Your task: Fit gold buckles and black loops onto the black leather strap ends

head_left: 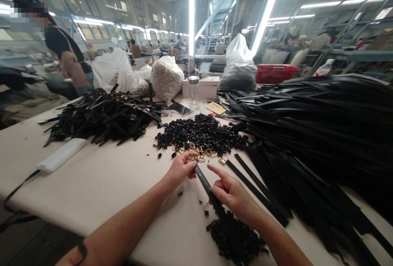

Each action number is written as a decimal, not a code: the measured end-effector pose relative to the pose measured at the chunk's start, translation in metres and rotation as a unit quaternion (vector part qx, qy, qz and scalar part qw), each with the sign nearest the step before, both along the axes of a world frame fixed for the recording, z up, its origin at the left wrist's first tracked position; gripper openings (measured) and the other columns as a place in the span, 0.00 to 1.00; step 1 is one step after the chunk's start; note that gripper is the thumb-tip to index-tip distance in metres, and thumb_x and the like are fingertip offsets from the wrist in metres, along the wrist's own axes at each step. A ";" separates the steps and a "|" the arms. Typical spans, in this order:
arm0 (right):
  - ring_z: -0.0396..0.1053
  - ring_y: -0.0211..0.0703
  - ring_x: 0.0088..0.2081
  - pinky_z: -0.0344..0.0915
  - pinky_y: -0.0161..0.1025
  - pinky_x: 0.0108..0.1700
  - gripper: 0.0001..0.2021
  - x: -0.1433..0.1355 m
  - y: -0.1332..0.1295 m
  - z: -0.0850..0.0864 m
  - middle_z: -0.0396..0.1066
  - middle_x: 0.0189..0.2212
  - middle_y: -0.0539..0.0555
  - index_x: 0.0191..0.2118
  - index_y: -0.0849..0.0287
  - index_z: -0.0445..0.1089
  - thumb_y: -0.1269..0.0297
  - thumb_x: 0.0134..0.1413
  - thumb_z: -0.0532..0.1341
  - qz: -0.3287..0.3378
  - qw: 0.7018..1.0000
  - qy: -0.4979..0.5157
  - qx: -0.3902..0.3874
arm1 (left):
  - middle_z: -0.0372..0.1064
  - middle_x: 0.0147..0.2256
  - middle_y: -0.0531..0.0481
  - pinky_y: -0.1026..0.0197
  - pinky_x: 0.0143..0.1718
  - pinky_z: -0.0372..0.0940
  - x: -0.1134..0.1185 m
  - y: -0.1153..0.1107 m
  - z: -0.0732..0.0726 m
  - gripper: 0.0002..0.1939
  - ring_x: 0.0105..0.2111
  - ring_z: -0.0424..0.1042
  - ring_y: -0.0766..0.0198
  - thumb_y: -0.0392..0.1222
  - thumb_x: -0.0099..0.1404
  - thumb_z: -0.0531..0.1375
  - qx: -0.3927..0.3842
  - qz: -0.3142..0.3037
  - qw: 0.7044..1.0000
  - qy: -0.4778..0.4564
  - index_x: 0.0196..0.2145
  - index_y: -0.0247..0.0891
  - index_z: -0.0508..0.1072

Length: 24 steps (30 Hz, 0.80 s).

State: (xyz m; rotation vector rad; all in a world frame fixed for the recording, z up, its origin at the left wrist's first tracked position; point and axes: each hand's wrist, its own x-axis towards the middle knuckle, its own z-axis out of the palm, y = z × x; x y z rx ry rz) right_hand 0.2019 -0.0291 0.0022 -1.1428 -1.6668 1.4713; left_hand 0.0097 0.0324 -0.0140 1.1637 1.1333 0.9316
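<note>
A black strap [203, 180] slants down from between my hands toward a small heap of black loops [238, 239] near the table's front edge. My left hand [183, 166] pinches the strap's upper end. Farther down, my right hand [229, 192] grips the same strap between thumb and curled fingers, its index finger stretched out. Gold buckles [201, 152] lie just beyond my left hand, at the front of a larger pile of black loops [199, 130]. To the right, a gold buckle [222, 161] sits at the end of another black strap [254, 190].
Buckled straps [104, 114] are heaped at the left behind a white power bank [63, 155] with a cable. Long black straps [307, 126] cover the right side. Behind are a glass jar [193, 89], a phone [180, 108], plastic bags [167, 77] and a red basket [276, 73]. A person stands at far left.
</note>
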 end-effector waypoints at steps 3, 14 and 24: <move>0.62 0.35 0.21 0.60 0.33 0.25 0.32 -0.001 0.000 0.000 0.59 0.19 0.41 0.65 0.62 0.48 0.63 0.56 0.56 0.003 1.000 0.019 -0.017 | 0.67 0.18 0.55 0.69 0.16 0.59 0.000 0.000 0.000 0.21 0.15 0.66 0.69 0.44 0.54 0.59 -0.004 -0.002 1.000 0.003 0.45 0.32 0.68; 0.62 0.36 0.22 0.62 0.34 0.26 0.34 -0.005 -0.003 0.005 0.57 0.19 0.41 0.65 0.63 0.48 0.61 0.55 0.58 0.009 0.998 0.042 -0.046 | 0.66 0.18 0.56 0.70 0.16 0.58 0.000 0.001 -0.004 0.21 0.15 0.66 0.69 0.44 0.54 0.60 -0.004 -0.010 1.000 0.006 0.45 0.32 0.69; 0.62 0.34 0.24 0.61 0.32 0.28 0.27 0.009 0.001 0.012 0.64 0.25 0.45 0.61 0.58 0.57 0.71 0.53 0.55 0.001 0.991 -0.105 0.082 | 0.69 0.23 0.54 0.70 0.21 0.62 0.000 -0.004 0.003 0.22 0.19 0.68 0.71 0.44 0.56 0.62 -0.023 -0.017 0.998 -0.058 0.47 0.33 0.68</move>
